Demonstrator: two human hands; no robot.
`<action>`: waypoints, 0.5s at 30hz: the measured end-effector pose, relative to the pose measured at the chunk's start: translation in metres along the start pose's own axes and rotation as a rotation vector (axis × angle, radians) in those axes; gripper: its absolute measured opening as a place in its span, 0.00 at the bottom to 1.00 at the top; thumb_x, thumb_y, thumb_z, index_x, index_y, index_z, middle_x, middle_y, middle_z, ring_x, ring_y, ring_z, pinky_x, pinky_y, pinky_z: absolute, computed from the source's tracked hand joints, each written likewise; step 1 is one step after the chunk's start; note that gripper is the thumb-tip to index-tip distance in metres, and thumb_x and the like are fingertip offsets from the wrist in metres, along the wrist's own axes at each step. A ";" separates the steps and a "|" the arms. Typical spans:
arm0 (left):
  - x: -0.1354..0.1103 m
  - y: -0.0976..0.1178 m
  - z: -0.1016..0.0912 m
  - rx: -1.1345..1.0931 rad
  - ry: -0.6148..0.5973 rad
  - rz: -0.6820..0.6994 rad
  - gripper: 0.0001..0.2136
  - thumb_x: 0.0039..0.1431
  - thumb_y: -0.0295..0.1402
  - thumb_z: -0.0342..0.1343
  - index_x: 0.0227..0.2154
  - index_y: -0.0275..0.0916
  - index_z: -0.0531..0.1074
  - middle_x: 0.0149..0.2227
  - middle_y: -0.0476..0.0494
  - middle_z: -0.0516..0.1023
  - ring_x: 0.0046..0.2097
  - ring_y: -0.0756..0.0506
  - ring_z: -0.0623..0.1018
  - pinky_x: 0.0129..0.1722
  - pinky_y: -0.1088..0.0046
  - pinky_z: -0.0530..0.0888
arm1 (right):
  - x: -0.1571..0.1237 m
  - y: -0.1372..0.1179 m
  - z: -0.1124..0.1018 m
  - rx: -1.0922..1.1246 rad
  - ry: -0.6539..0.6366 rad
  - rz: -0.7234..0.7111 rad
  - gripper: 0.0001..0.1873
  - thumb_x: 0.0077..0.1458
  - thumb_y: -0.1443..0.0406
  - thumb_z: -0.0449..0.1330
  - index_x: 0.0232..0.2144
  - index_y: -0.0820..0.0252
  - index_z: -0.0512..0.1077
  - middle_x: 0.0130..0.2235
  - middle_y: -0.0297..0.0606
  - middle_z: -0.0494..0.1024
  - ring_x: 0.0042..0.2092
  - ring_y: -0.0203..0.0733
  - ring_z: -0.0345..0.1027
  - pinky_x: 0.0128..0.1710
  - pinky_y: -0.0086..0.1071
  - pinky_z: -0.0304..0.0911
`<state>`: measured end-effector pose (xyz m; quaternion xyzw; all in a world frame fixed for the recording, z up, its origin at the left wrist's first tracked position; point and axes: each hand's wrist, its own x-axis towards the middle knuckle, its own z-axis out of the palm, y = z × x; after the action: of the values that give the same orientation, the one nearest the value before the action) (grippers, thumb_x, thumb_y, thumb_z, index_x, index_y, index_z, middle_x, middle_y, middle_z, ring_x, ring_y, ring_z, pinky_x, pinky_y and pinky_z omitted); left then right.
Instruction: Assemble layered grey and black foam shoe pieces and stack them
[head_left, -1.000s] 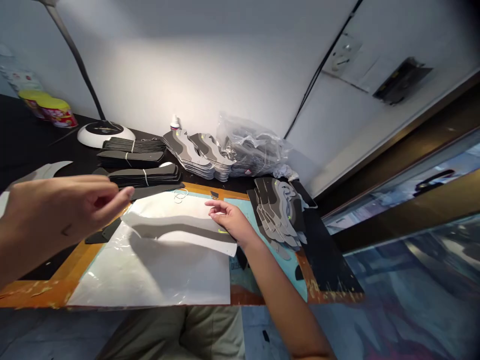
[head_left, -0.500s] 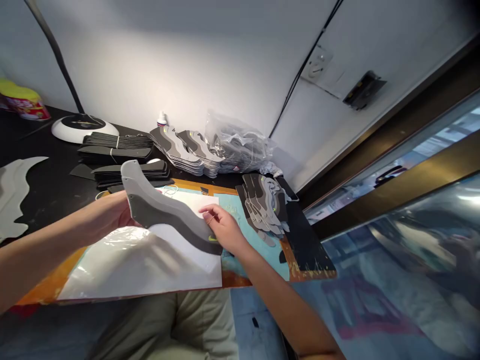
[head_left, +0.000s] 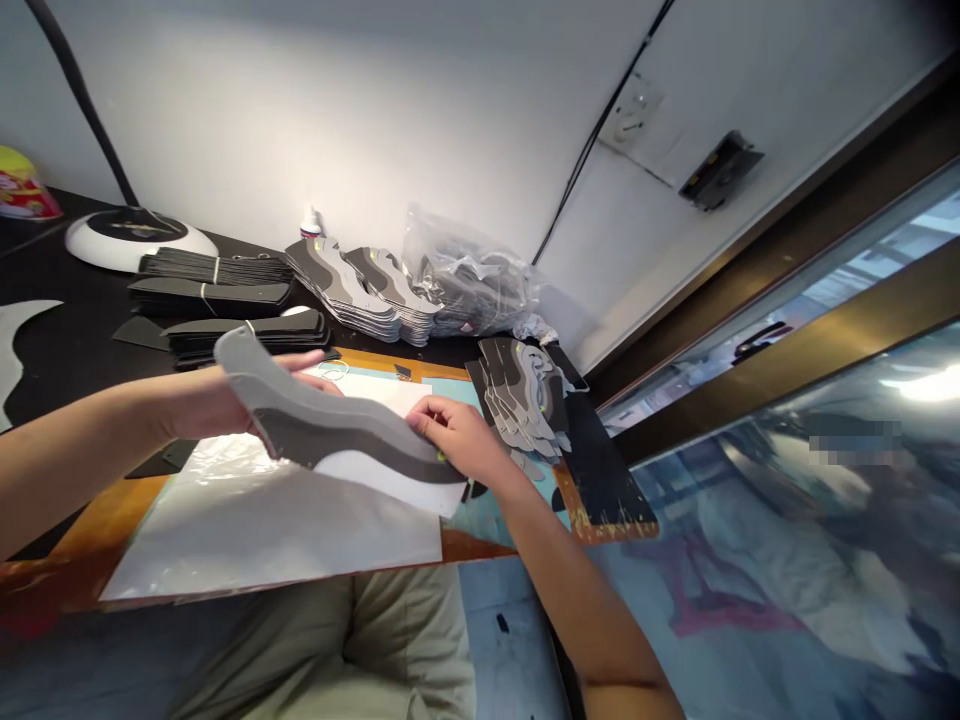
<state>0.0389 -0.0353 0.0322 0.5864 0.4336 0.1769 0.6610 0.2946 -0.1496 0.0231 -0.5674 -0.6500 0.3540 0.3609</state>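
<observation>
I hold a long wavy layered piece (head_left: 330,435), light grey, dark grey and white, above a glossy white sheet (head_left: 262,530). My left hand (head_left: 225,405) grips its left end, fingers curled behind it. My right hand (head_left: 457,440) pinches its right end. A fanned stack of similar grey pieces (head_left: 521,400) lies just right of my right hand.
A stack of wavy pieces (head_left: 360,290) and a clear plastic bag (head_left: 469,280) sit by the wall. Banded black bundles (head_left: 225,300) lie at the left. A lamp base (head_left: 127,240) stands behind them. The orange and blue mat (head_left: 495,515) ends at the table's right edge.
My left hand came in and took the left end of the wavy piece, which was lying on the sheet. The piece is now lifted between both hands.
</observation>
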 end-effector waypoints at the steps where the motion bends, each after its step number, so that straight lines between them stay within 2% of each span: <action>1: 0.007 -0.006 -0.006 -0.122 -0.040 -0.082 0.29 0.48 0.59 0.59 0.38 0.36 0.80 0.30 0.34 0.81 0.27 0.36 0.79 0.26 0.60 0.78 | 0.005 0.004 0.000 -0.002 0.045 0.040 0.13 0.60 0.55 0.58 0.29 0.57 0.72 0.28 0.30 0.70 0.30 0.35 0.61 0.31 0.28 0.54; 3: 0.017 -0.014 -0.014 -0.350 -0.102 -0.109 0.35 0.48 0.65 0.53 0.41 0.36 0.79 0.36 0.29 0.82 0.34 0.33 0.81 0.31 0.59 0.80 | 0.013 0.014 0.008 0.155 0.132 0.151 0.14 0.58 0.54 0.59 0.29 0.58 0.70 0.27 0.29 0.70 0.29 0.34 0.60 0.31 0.28 0.55; 5: 0.022 -0.020 -0.012 -0.481 -0.139 -0.015 0.38 0.50 0.67 0.50 0.46 0.37 0.78 0.46 0.28 0.81 0.44 0.31 0.81 0.39 0.58 0.80 | 0.018 0.019 0.024 0.472 0.175 0.276 0.15 0.55 0.53 0.61 0.30 0.58 0.68 0.27 0.29 0.70 0.29 0.33 0.62 0.30 0.27 0.57; 7: 0.022 -0.024 -0.003 -0.500 -0.213 0.073 0.36 0.50 0.66 0.54 0.49 0.41 0.78 0.52 0.32 0.79 0.49 0.30 0.80 0.44 0.56 0.79 | 0.018 0.017 0.043 0.758 0.196 0.371 0.17 0.49 0.54 0.66 0.31 0.56 0.65 0.27 0.27 0.69 0.28 0.32 0.63 0.29 0.26 0.60; 9: 0.020 -0.030 0.006 -0.466 -0.230 0.122 0.32 0.47 0.61 0.62 0.47 0.43 0.79 0.52 0.36 0.80 0.47 0.33 0.81 0.43 0.61 0.80 | 0.012 0.009 0.060 0.938 0.227 0.382 0.21 0.43 0.57 0.70 0.32 0.54 0.62 0.27 0.25 0.68 0.28 0.32 0.65 0.29 0.26 0.63; 11: 0.020 -0.036 0.011 -0.458 -0.149 0.141 0.27 0.44 0.55 0.68 0.45 0.45 0.80 0.49 0.39 0.82 0.44 0.36 0.82 0.39 0.67 0.80 | 0.005 -0.002 0.075 1.012 0.262 0.334 0.23 0.42 0.59 0.71 0.33 0.53 0.61 0.28 0.24 0.68 0.30 0.32 0.67 0.31 0.26 0.68; 13: 0.020 -0.040 0.010 -0.460 -0.062 0.139 0.25 0.45 0.48 0.70 0.46 0.46 0.80 0.49 0.41 0.82 0.44 0.38 0.82 0.37 0.73 0.79 | 0.000 -0.008 0.087 0.998 0.318 0.275 0.22 0.42 0.61 0.71 0.33 0.53 0.61 0.30 0.24 0.67 0.30 0.31 0.68 0.31 0.26 0.71; 15: 0.020 -0.039 0.007 -0.471 -0.051 0.097 0.26 0.46 0.48 0.70 0.48 0.44 0.79 0.50 0.40 0.81 0.45 0.38 0.82 0.36 0.73 0.79 | -0.002 -0.008 0.096 0.939 0.384 0.234 0.20 0.42 0.63 0.71 0.32 0.54 0.63 0.32 0.24 0.66 0.28 0.28 0.67 0.30 0.26 0.72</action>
<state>0.0445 -0.0350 -0.0120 0.4405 0.3347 0.2898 0.7810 0.2076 -0.1575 -0.0171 -0.4682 -0.2755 0.5349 0.6472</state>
